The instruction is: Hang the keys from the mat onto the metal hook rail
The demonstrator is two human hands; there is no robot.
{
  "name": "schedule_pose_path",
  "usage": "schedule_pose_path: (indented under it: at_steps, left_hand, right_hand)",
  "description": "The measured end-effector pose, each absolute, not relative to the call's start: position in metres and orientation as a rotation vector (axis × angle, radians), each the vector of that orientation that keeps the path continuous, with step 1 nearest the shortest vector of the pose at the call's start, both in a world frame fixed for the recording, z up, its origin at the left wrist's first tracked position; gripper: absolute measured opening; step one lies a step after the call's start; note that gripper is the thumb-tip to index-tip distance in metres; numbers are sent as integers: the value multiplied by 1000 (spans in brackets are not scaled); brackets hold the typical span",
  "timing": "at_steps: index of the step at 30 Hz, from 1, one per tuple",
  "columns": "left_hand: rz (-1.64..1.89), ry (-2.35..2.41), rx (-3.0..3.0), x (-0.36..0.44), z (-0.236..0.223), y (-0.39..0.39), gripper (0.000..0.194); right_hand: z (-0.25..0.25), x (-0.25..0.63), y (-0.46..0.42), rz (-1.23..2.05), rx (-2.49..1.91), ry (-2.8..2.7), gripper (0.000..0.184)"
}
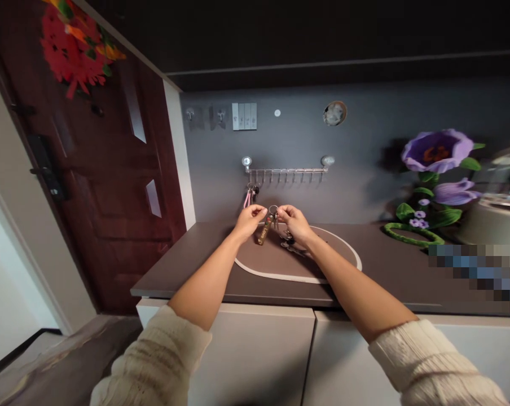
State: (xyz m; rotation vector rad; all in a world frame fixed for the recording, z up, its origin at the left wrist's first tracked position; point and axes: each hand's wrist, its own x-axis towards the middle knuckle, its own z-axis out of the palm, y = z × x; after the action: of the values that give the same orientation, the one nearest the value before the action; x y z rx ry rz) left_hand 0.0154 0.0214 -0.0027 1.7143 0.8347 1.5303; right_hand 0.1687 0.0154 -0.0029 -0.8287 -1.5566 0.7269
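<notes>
Left hand (250,220) and right hand (296,223), fingertips pinching key ring (273,206), tag (264,232) hanging, long axis slanting down-left, seen across mat (253,260) far edge.

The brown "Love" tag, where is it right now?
Near the middle of the head view, the tag hangs below the metal ring, between the left hand and the right hand.

The left hand (251,219) and right hand (296,222) hold a key ring (273,206) above the oval mat (263,262) on the bench (185,256).
</notes>
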Motion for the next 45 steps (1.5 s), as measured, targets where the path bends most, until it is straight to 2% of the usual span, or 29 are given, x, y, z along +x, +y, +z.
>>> schedule_pose_path:
  at_steps: [6, 12, 16, 27, 45]
  left_hand:
    - [1710, 1216, 1714, 10, -6, 33, 22]
    - [1689, 1471, 1765, 6, -9, 34, 19]
    - [1655, 1591, 1782, 5, -9, 35, 19]
    - [1562, 1706, 1782, 5, -5, 32, 20]
    - [1512, 1809, 1816, 7, -2, 30, 22]
  right_hand:
    - [15, 160, 26, 769, -852, -1470, 29]
    - [42, 145, 48, 864, -865, -1329, 18]
    - [56, 131, 63, 827, -927, -1237, 18]
    - [68, 108, 88, 942, -929, -903, 14]
    - [51, 113, 108, 900, -913, -893, 19]
